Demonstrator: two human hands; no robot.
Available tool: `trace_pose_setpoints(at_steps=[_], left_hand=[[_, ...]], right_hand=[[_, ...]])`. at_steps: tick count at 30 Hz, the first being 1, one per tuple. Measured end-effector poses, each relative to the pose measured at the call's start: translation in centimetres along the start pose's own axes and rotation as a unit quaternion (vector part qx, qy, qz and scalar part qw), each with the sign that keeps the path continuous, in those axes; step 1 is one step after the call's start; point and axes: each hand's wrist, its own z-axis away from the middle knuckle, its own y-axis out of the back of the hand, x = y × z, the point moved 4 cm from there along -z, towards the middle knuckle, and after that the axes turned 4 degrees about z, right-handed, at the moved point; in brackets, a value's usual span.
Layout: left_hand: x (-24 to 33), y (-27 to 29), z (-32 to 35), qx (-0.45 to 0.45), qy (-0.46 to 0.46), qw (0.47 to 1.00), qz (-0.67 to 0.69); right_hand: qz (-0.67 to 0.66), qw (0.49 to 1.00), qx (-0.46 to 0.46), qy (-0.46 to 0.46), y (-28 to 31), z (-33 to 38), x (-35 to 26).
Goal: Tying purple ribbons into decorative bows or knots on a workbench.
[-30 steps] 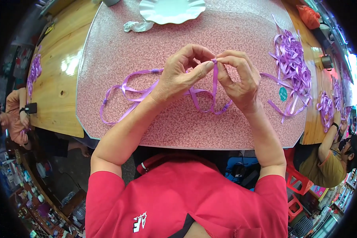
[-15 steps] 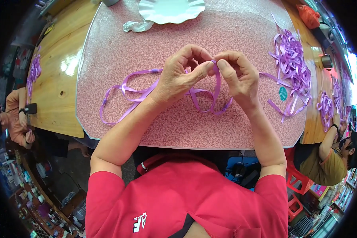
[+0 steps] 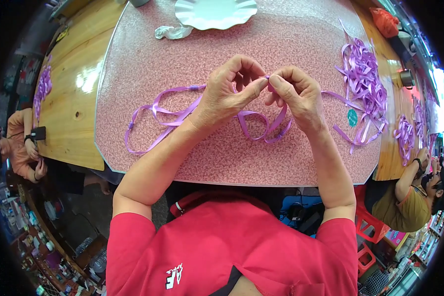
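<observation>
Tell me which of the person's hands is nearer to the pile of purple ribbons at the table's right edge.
Right. The right hand sits between the left hand and the ribbon pile, apart from the pile. Both hands pinch one purple ribbon at mid-table.

Purple ribbon (image 3: 261,129): pinched stretch concealed between the fingertips of left hand (image 3: 229,93) and right hand (image 3: 296,96); fold there unreadable. White scalloped plate (image 3: 214,11): far rim cut by the top edge. Seated person at right (image 3: 414,197): partly lost in the dark rim. Shelf goods lower left (image 3: 29,232): too small to identify.
</observation>
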Motion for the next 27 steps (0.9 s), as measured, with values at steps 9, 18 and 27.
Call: trace_pose_setpoints(at_steps=[9, 18, 27], left_hand=[[-0.2, 0.1, -0.1, 0.027, -0.018, 0.999, -0.004], [1.1, 0.2, -0.3, 0.051, -0.166, 0.977, -0.126], [1.4, 0.0, -0.2, 0.048, -0.207, 0.956, -0.201]], right_hand=[[0.004, 1.000, 0.018, 0.008, -0.1, 0.0, 0.0], [0.041, 0.998, 0.027, 0.041, -0.4, 0.1, -0.3], [0.132, 0.985, 0.049, 0.102, -0.3, 0.0, -0.2]])
